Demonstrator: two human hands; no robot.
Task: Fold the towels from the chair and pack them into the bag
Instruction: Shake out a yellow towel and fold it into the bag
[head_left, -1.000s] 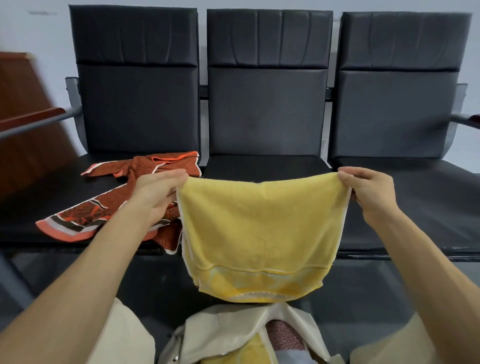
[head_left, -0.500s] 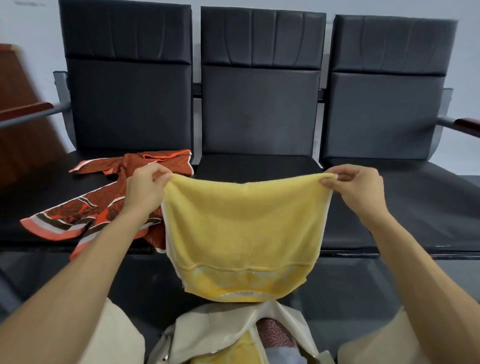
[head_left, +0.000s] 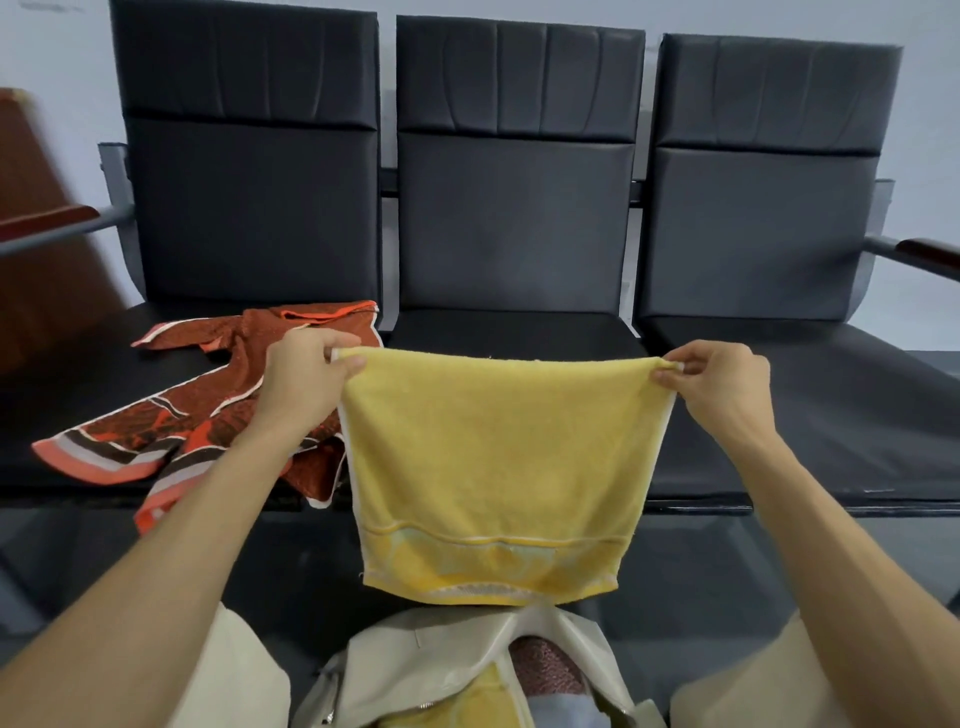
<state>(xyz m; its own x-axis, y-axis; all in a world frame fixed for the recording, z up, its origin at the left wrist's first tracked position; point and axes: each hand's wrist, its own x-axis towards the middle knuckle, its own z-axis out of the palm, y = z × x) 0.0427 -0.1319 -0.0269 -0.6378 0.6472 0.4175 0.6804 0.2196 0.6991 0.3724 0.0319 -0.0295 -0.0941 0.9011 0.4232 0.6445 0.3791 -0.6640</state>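
Black padded chairs (head_left: 514, 208) stand three in a row against a pale wall and fill the far side of the scene. In front of the middle seat the yellow towel (head_left: 498, 457) hangs in the air, apparently doubled over at its top edge, with its banded hem just above the open bag (head_left: 415, 654). The left hand (head_left: 306, 384) pinches the top left corner between thumb and curled fingers, and the right hand (head_left: 722, 384) pinches the top right corner the same way, so the top edge runs nearly straight between them. The cloth looks like light, soft terry: limp, not slippery, not fragile, and likely to sag or fall open as soon as the pull between the hands eases. The corners and the folded edge seem the best places to hold it, since both layers can be caught together there. The cream bag sits at the near edge, its mouth spread wide. Inside lie a folded yellow cloth (head_left: 467, 701) on the left, a red speckled cloth (head_left: 545, 670) in the middle and a pale grey-blue cloth (head_left: 561, 709) nearest, leaving what looks like room on top. On the left seat an orange patterned towel (head_left: 208, 415) lies rumpled and unfolded, one end drooping over the front edge.
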